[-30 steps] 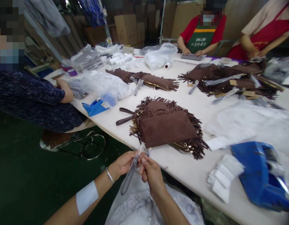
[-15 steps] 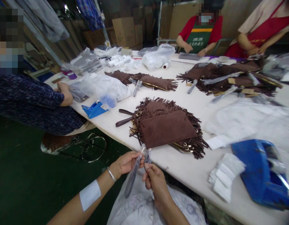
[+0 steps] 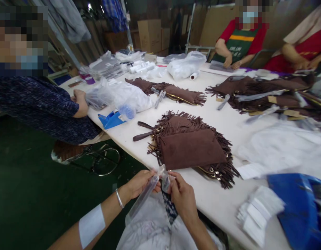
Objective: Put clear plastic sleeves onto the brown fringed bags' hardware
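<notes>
Just off the table's near edge, my left hand [image 3: 143,184] pinches a narrow clear plastic sleeve [image 3: 145,194], which slants down toward my lap. My right hand [image 3: 183,192] is closed beside it, its fingertips gripping a crumpled end of clear plastic [image 3: 165,180]. Whether these are one piece of plastic, I cannot tell. Right behind my fingers, a brown suede clutch bag [image 3: 193,149] with fringe lies on others like it. A dark brown wrist strap [image 3: 143,133] sticks out from the stack on the left.
More fringed bags [image 3: 259,88] lie at the far right. Blue tape dispensers stand left [image 3: 110,119] and right [image 3: 293,205], with white slips [image 3: 259,211] beside the right one. A co-worker's arm [image 3: 79,104] reaches in at left; two co-workers [image 3: 241,41] sit or stand opposite.
My right hand has risen to the height of my left, at the plastic's upper end. The sleeve looked dark inside before and now looks pale. The whole view has shifted slightly.
</notes>
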The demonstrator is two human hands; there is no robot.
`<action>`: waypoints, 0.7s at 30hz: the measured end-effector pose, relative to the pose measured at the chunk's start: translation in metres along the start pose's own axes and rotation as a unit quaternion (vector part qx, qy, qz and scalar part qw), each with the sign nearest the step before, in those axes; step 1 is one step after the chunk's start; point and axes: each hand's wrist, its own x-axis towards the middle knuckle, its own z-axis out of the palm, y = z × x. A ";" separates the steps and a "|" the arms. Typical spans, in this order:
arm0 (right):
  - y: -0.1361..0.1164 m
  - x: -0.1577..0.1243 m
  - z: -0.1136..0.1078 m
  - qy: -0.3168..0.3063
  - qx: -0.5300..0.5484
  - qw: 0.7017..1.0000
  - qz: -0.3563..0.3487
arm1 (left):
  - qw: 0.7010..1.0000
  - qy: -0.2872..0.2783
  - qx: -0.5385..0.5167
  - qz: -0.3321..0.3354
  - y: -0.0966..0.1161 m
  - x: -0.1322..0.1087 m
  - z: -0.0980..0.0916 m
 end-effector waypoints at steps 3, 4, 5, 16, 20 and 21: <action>-0.002 0.013 -0.007 -0.004 -0.106 0.993 -0.054 | 0.999 0.009 0.039 0.031 -0.007 -0.007 -0.005; -0.002 0.017 -0.007 -0.008 -0.143 0.987 -0.066 | 0.996 0.022 0.067 0.052 -0.010 -0.008 -0.006; -0.002 0.020 -0.007 -0.013 -0.184 0.980 -0.077 | 0.991 0.042 0.102 0.077 -0.014 -0.009 -0.008; -0.017 0.038 0.002 -0.122 -0.482 0.856 -0.140 | 0.953 0.082 0.238 0.167 -0.021 -0.007 -0.018; -0.021 0.046 0.001 -0.137 -0.527 0.828 -0.136 | 0.972 0.017 0.203 0.116 -0.014 -0.009 -0.024; -0.021 0.048 0.001 -0.137 -0.528 0.827 -0.137 | 0.974 0.007 0.200 0.109 -0.013 -0.009 -0.025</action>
